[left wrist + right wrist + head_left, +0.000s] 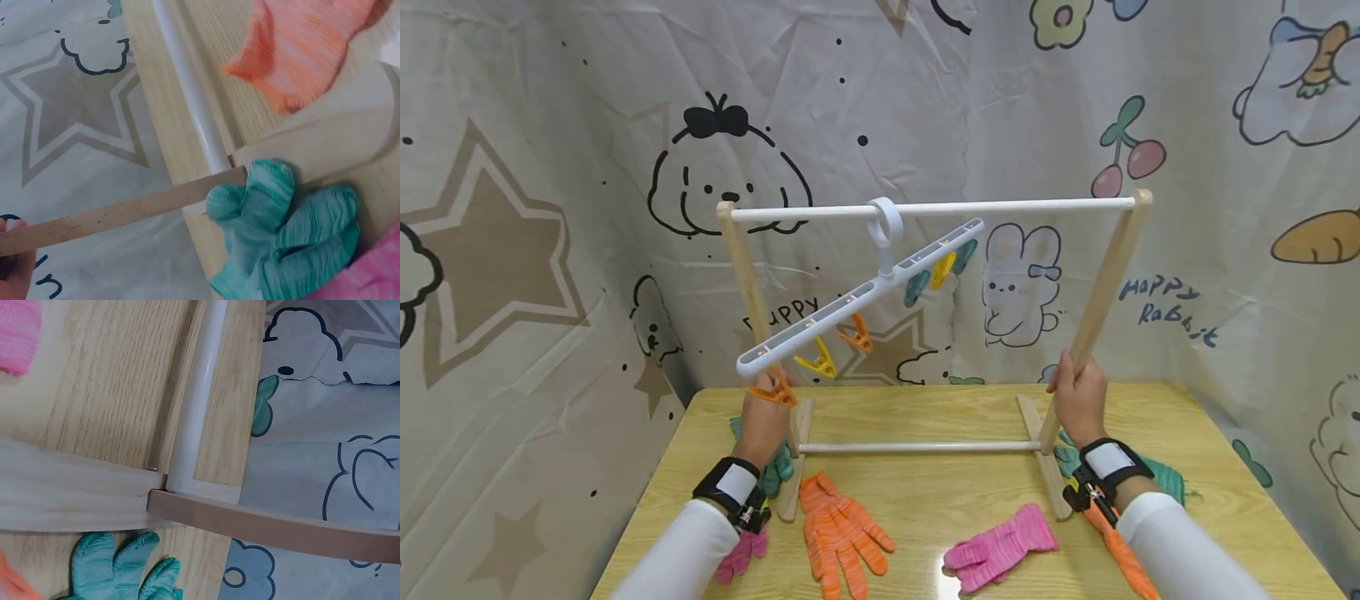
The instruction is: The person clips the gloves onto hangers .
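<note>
A drying rack with wooden sides and a white top rod [1015,207] stands on the table. My left hand [765,429] grips its left post [743,267], partly behind an orange clip [775,392]. On the right post [1107,283], my right hand [1081,404] is wrapped round the lower half. From the top rod hangs a pale hanger [850,310] by its ring hook, slanted, its left end lower and nearer. Orange, yellow and teal clips dangle from it. In the left wrist view, only fingertips [22,275] show at the post; the right wrist view shows no hand.
Gloves lie around the rack's feet: orange [842,533] and pink [1000,550] in front, teal [778,471] and pink [745,554] at left, teal [1165,479] and orange [1120,554] at right, partly under my arms. A printed curtain [865,100] hangs behind the table [917,500].
</note>
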The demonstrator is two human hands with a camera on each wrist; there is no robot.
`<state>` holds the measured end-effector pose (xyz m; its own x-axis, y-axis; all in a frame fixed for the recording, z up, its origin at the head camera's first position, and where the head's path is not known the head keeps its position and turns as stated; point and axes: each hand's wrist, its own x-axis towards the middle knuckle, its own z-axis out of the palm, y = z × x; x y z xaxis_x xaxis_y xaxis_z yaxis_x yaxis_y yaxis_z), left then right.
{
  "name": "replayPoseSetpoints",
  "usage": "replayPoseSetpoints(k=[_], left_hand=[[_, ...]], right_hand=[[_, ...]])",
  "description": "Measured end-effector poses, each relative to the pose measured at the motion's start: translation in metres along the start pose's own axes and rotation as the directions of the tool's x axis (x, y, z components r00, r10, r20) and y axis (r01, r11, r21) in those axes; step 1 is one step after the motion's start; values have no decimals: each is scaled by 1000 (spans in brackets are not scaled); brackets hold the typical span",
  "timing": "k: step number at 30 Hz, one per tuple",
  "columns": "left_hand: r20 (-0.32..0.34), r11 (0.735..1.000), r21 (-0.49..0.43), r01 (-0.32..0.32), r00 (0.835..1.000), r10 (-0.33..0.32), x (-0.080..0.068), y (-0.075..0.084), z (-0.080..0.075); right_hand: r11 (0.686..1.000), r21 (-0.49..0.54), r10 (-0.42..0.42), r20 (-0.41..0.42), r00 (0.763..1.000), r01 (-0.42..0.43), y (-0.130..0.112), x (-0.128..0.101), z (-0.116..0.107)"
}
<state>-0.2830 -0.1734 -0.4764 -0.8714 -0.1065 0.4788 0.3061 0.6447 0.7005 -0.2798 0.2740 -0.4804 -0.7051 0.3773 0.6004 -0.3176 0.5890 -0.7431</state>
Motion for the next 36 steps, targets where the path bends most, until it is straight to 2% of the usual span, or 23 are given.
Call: replayPoseSetpoints(k=[3,9,13,19,28,32,36], left_hand=[[-28,998,-36,50,998,-51,1,-2,5],[-172,999,4,-35,984,35,3,-9,17],[-229,997,48,-57,971,67,4,-13,22],[-239,993,90,-72,967,92,6,-16,23],[-235,994,107,28,972,-2,10,-10,27],[-228,995,84,53,973,-33,10,-10,28],[-243,994,96,58,969,-34,9,-9,29]], right_hand=[[1000,23,-7,-14,1000,8,1,1,3],[997,75,9,-49,999,-5,1,-2,7],[995,95,25,-86,996,-17,1,-2,10],[997,65,45,-138,989,-37,2,0,15],[998,11,63,-172,983,-63,2,3,16],[997,-3,76,-172,982,-77,3,3,16],[997,-8,70,-170,983,-72,4,3,17]])
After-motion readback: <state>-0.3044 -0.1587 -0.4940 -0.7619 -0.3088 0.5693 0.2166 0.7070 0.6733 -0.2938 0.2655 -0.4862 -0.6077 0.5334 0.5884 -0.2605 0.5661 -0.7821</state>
